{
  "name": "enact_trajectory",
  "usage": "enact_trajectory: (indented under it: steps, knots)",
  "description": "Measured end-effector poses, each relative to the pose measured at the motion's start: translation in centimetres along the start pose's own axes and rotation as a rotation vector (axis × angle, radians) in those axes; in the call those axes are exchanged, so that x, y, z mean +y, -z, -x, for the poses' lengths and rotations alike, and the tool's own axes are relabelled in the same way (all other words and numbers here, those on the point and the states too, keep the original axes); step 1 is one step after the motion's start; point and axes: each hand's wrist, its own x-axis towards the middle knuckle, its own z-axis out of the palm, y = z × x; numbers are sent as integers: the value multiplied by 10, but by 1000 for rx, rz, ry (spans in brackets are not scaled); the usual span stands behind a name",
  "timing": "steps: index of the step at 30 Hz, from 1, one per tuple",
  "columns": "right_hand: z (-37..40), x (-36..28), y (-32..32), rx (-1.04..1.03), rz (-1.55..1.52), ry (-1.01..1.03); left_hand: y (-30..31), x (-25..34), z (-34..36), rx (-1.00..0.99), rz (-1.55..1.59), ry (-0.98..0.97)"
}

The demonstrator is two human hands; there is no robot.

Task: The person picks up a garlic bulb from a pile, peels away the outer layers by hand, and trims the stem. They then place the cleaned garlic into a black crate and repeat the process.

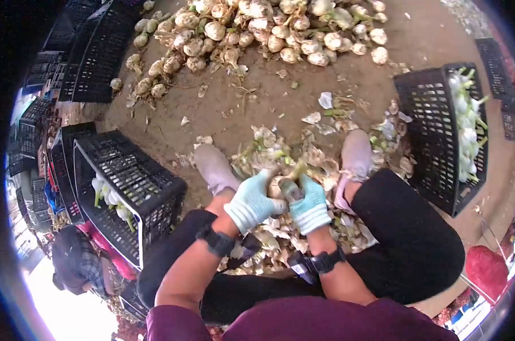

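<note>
A pale round bulb point(276, 187) with brownish skin sits between my two gloved hands, above a heap of peelings. My left hand point(254, 199), in a white and light-blue glove, is closed round the bulb's left side. Against its right side is my right hand point(307, 202), gloved alike, with fingers bent and the thumb, dark at the tip, pressed near the bulb. A greenish stem end point(299, 169) shows above the right fingers. Whether the right hand holds a small tool is too unclear to tell.
Unpeeled bulbs point(257, 28) are piled on the floor ahead. A black crate point(433, 131) with white bulbs point(467, 131) stands at the right; another black crate point(135, 176) with several white bulbs is at the left. Peelings point(269, 238) lie between my legs. A person point(78, 258) is at the lower left.
</note>
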Motion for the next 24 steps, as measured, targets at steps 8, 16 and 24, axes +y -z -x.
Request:
enact_trajectory:
  steps: [8, 16, 24]
  knots:
    - [41, -18, 36, -270, -203, 25, -38, 11, 84, 420, -361, -402]
    - [69, -20, 47, -354, -267, 167, -45, 15, 130, 209, 419, -199]
    - [83, -50, 65, -393, -354, 105, -51, 3, 140, 240, 410, -273]
